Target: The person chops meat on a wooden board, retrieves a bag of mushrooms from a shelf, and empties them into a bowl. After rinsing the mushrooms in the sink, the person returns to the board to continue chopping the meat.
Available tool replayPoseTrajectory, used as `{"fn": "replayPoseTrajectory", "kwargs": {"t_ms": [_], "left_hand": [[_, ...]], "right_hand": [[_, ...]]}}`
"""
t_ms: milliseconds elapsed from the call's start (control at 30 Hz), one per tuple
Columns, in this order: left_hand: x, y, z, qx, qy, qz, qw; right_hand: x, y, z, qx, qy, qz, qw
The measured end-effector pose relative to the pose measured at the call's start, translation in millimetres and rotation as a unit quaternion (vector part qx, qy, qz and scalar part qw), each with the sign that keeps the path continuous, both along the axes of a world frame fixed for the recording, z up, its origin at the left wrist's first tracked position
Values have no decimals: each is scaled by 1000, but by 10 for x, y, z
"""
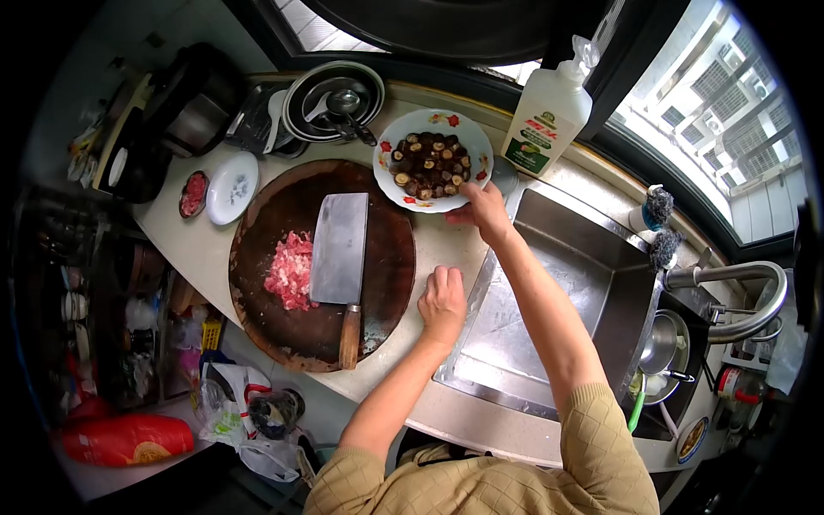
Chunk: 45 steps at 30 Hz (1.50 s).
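Observation:
My right hand point(483, 213) grips the near right rim of a white floral bowl point(388, 178), thumb at the edge and fingers partly under it. Dark shiitake mushrooms point(429, 165) with pale stems fill the middle of this bowl. Loosely closed, my left hand point(444, 296) rests on the counter between the chopping board and the sink, and nothing shows in its fingers. To its left is a round wooden chopping board point(283, 197). A cleaver point(340, 249) lies flat on the board, handle towards me, beside a heap of chopped raw meat point(292, 271).
The steel sink point(532, 343) lies right of my left hand, with a curved faucet point(738, 275) beyond. A pump bottle point(549, 116) stands behind the bowl. Nested metal bowls point(296, 120) with spoons, an oval white plate point(233, 187) and a small meat dish point(193, 193) sit at the back left.

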State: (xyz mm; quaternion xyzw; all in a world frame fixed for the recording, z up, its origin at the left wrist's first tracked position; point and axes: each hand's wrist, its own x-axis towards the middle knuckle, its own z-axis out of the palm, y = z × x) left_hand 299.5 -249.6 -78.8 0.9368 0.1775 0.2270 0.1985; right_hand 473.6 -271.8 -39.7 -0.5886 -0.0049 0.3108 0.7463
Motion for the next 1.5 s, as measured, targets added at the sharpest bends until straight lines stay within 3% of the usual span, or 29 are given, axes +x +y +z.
{"fn": "replayPoseTrajectory", "kwargs": {"t_ms": [133,233,300,433,567,700,733,833,1067,1200,1300,1400,1467,1500], "left_hand": [[-91,-163,80,-44,35,-33,998],[-235,-655,240,-142,24,-129,981],[-225,-952,434,-129,-6,-138,982],[-213,-1358,195,-82,-47,-156,983],[-462,-1604,61,-44,136,-200,969],[-499,-1663,395,-70,41,-135,987],[-491,-1670,569,-61,-29,-112,991],[-554,-1624,769,-71,-66,-122,988],[-922,-1203,494,-96,40,-116,988],[-1118,-858,392,-132,12,-134,982],[-1328,-502,792,-196,-7,-104,975],[-1553,-22,793,-178,-73,-53,980],[-1699,288,774,-179,-89,-15,980],[-1779,406,766,-181,-84,8,980]], "right_hand": [[-340,-393,220,15,-34,-59,998],[-658,-1091,302,27,-67,-120,990],[-906,-1587,389,-9,-57,-168,984],[-1314,-2409,160,-68,-59,-218,972],[-1681,-2797,25,-93,-39,-191,976],[-1886,-3090,-51,-104,-17,-170,980],[-1871,-3130,-80,-100,-24,-170,980],[-1887,-3194,-111,-102,-41,-175,978],[-2198,-2780,7,-106,-25,-125,986],[-2373,-2305,-10,-143,-27,-120,982],[-2406,-1740,79,-116,-82,-94,985],[-2437,-960,187,-129,-160,-46,977],[-2500,-395,88,-179,-365,-31,913],[-2584,-154,340,-212,-388,9,897]]}}
